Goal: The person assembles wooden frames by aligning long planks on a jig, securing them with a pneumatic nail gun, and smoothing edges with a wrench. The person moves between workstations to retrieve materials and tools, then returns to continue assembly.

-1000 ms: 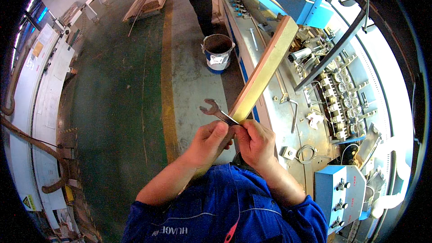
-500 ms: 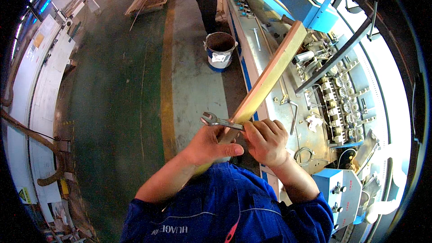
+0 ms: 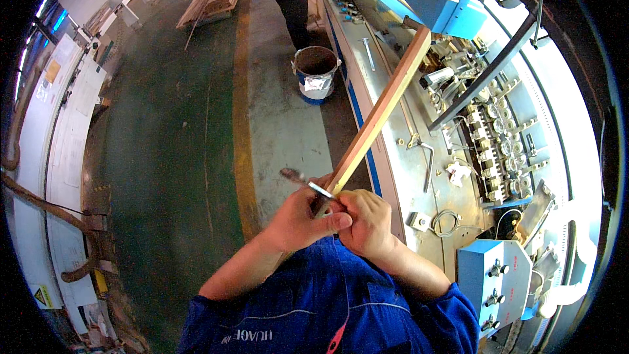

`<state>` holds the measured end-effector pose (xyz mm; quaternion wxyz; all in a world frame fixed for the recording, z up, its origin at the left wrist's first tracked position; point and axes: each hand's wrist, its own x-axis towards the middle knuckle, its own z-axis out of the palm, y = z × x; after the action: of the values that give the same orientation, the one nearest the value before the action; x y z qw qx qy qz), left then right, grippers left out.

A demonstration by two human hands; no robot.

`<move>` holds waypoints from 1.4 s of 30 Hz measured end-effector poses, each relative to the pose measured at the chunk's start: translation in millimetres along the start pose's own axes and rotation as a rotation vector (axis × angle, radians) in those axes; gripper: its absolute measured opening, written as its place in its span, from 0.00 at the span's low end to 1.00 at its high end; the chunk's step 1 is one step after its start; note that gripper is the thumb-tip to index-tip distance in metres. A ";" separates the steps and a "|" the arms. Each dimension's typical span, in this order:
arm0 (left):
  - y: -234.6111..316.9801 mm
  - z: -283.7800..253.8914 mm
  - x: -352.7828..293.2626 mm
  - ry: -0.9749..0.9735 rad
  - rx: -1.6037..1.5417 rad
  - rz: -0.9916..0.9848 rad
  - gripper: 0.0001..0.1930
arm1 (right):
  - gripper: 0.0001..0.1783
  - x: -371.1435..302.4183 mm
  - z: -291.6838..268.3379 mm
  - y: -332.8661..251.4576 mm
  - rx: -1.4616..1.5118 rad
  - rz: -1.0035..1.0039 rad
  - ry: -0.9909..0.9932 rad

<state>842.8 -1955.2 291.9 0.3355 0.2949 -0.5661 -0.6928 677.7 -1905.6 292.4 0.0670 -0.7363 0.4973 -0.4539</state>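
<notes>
A long wooden strip (image 3: 380, 115) slants up and away to the right, and its near end rests in my left hand (image 3: 293, 217). The fingers of that hand wrap round the strip, with the thumb pointing right. My right hand (image 3: 368, 224) is closed on a metal open-end wrench (image 3: 321, 190), which crosses over the strip near my left hand. The wrench's jaw end points up to the left and is blurred. My right hand's fingers nearly meet my left thumb, and the wrench's other end is hidden in them.
To the right runs a metal machine bed (image 3: 409, 164) with a hex key (image 3: 428, 165) and a coiled cable (image 3: 445, 223) on it. A bucket (image 3: 316, 75) stands ahead on the floor, beside another person (image 3: 288, 6). A blue control box (image 3: 488, 282) is near on the right.
My right hand has moved left and slightly down, closer to my left thumb. The wrench now tilts more steeply across the strip. The strip's far end has shifted a little left in view.
</notes>
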 end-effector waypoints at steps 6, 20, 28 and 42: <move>15.5 -0.1 4.1 0.075 0.417 -0.129 0.33 | 0.06 -15.8 -2.7 16.2 0.087 0.212 0.067; 15.0 0.6 5.8 0.036 0.251 0.002 0.34 | 0.11 -26.6 -24.5 17.7 0.277 0.388 0.016; -8.3 -14.5 9.3 0.209 0.063 -0.073 0.13 | 0.17 5.2 17.2 44.7 0.963 0.735 0.307; 19.3 -12.3 15.0 0.565 0.777 0.155 0.07 | 0.15 38.7 34.8 24.6 1.012 0.914 0.227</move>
<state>846.1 -1976.9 308.1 0.3917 0.5320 -0.6899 -0.2960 690.4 -1960.8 282.0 0.5343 -0.2790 0.4885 -0.6308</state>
